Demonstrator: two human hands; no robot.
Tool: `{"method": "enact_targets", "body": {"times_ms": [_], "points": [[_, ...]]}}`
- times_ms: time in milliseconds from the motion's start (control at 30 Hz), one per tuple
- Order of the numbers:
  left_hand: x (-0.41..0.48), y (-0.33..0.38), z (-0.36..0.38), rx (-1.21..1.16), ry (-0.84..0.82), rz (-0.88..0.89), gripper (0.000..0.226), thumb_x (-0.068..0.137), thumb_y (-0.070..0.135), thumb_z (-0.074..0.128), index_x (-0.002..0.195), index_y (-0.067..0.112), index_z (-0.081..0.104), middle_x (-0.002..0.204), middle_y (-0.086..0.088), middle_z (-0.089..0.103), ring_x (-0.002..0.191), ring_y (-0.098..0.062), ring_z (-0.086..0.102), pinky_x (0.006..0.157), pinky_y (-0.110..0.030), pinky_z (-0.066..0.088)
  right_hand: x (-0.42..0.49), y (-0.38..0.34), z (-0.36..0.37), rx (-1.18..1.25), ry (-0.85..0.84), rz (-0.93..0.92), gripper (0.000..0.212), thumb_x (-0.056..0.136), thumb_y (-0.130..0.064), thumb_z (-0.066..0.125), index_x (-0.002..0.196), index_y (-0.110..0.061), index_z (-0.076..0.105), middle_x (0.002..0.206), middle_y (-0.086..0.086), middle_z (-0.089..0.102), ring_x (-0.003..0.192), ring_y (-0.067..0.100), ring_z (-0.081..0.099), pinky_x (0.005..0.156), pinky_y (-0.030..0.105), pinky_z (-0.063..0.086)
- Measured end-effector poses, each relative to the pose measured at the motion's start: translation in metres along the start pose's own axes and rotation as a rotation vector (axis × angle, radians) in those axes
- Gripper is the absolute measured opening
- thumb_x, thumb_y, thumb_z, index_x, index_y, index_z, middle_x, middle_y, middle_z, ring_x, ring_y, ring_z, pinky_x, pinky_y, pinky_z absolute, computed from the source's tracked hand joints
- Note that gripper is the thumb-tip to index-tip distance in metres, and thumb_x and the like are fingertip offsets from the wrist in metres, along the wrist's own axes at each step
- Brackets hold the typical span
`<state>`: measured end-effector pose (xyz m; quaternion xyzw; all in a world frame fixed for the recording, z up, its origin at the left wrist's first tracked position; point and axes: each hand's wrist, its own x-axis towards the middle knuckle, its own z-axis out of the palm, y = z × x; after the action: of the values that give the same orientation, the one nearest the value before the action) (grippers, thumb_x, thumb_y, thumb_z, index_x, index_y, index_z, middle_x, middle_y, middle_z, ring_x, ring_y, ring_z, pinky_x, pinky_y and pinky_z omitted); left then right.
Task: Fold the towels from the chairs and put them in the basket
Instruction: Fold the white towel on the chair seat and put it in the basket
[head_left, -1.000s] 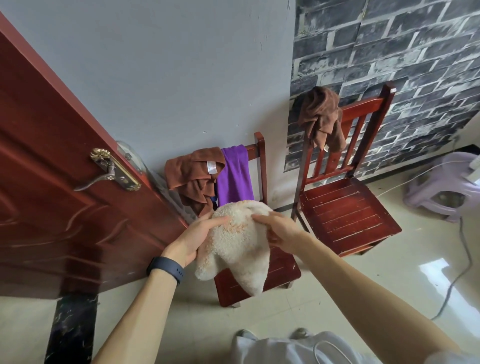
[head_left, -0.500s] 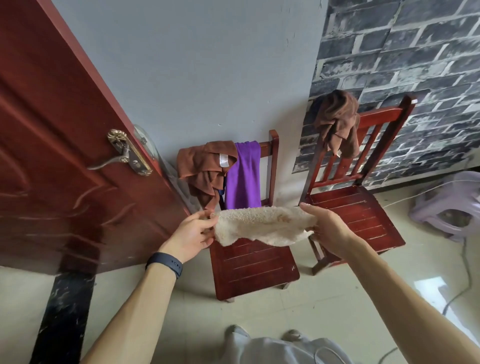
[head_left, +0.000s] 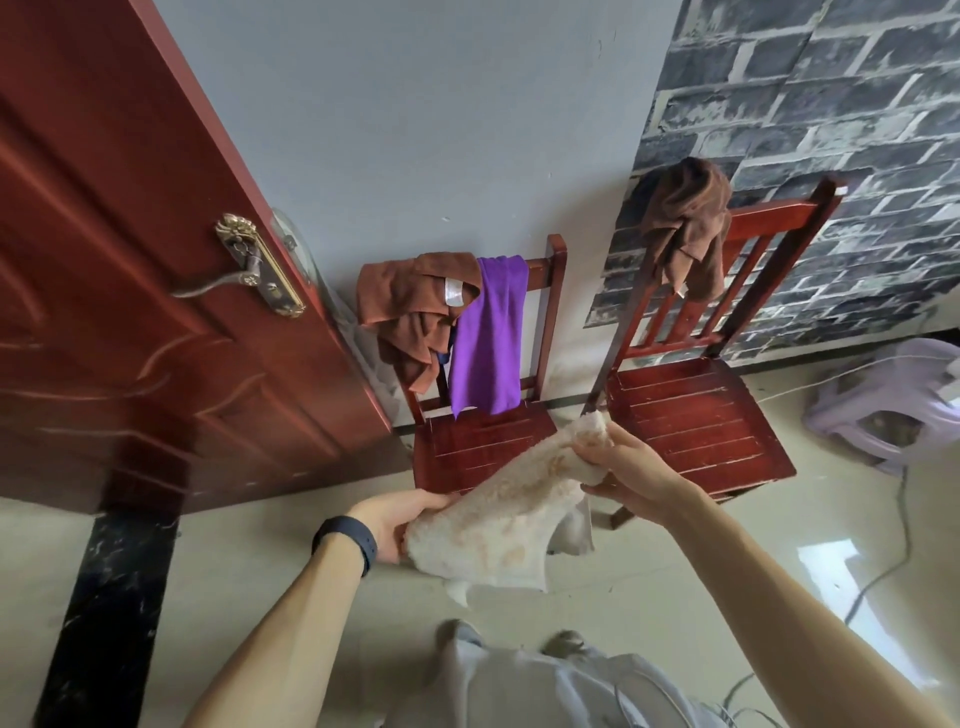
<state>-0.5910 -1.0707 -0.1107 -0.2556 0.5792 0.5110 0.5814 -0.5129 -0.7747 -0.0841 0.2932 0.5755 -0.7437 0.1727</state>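
Door (head_left: 130, 312) stands open at left. Two chairs sit against the wall. The left chair (head_left: 483, 447) has a bare seat, with a brown towel (head_left: 410, 306) and a purple towel (head_left: 488, 332) draped over its back. The right chair (head_left: 696, 415) has a dark brown towel (head_left: 685, 223) bunched on a top corner. A stool (head_left: 893, 410) is at far right.

The cream towel (head_left: 509, 514) is held in the air before the left chair's seat, spanning both hands. Half a second ago it was pulled level as a narrow band; now it slants, right end high, left end low, with a loose flap hanging beneath.

The left hand (head_left: 400, 519) grips the low end, fingers curled under the cloth; the right hand (head_left: 628, 467) pinches the bunched upper end.

Reading: the fold looks under way but not squared (edges ragged, flap free). Three towels still wait on the chairs. The basket is not in view.
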Motion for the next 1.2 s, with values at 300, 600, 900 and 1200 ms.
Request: {"method": "enact_targets", "body": {"times_ms": [300, 600, 900, 1200], "points": [[0.017, -0.006, -0.023, 0.087, 0.258, -0.052, 0.019, 0.087, 0.034, 0.072, 0.090, 0.017, 0.065, 0.065, 0.002, 0.060, 0.053, -0.007, 0.050, 0.032, -0.014, 0.019, 0.002, 0.005, 0.006, -0.053, 0.125, -0.027, 0.036, 0.094, -0.037, 0.067, 0.126, -0.022, 0.061, 0.122, 0.001, 0.065, 0.118, 0.023, 0.059, 0.106, 0.045, 0.046], [0.024, 0.006, -0.040, -0.094, 0.360, 0.184, 0.015, 0.083, 0.015, 0.076, 0.097, 0.010, 0.075, 0.070, -0.003, 0.059, 0.044, -0.008, 0.037, 0.035, -0.015, 0.022, 0.015, 0.016, 0.004, -0.293, 0.447, -0.014, 0.030, 0.099, -0.017, 0.052, 0.128, -0.009, 0.059, 0.112, 0.013, 0.065, 0.101, 0.025, 0.063, 0.085, 0.042, 0.057], [0.002, 0.048, -0.054, 0.079, 0.749, 0.734, 0.022, 0.083, 0.020, 0.077, 0.105, 0.020, 0.076, 0.106, 0.000, 0.074, 0.103, -0.022, 0.068, 0.093, -0.034, 0.054, 0.017, 0.001, 0.021, 0.278, 0.221, 0.012, 0.029, 0.067, 0.010, 0.056, 0.096, 0.004, 0.058, 0.101, 0.020, 0.058, 0.082, 0.027, 0.059, 0.072, 0.033, 0.051], [-0.012, 0.089, -0.044, 0.564, 0.824, 0.762, 0.013, 0.088, 0.030, 0.068, 0.097, 0.028, 0.076, 0.101, 0.000, 0.074, 0.099, -0.024, 0.067, 0.081, -0.026, 0.050, 0.009, -0.017, 0.020, -0.473, -0.103, 0.274, 0.018, 0.093, -0.009, 0.065, 0.081, 0.004, 0.070, 0.076, 0.012, 0.067, 0.059, 0.013, 0.065, 0.056, 0.027, 0.048]]}}
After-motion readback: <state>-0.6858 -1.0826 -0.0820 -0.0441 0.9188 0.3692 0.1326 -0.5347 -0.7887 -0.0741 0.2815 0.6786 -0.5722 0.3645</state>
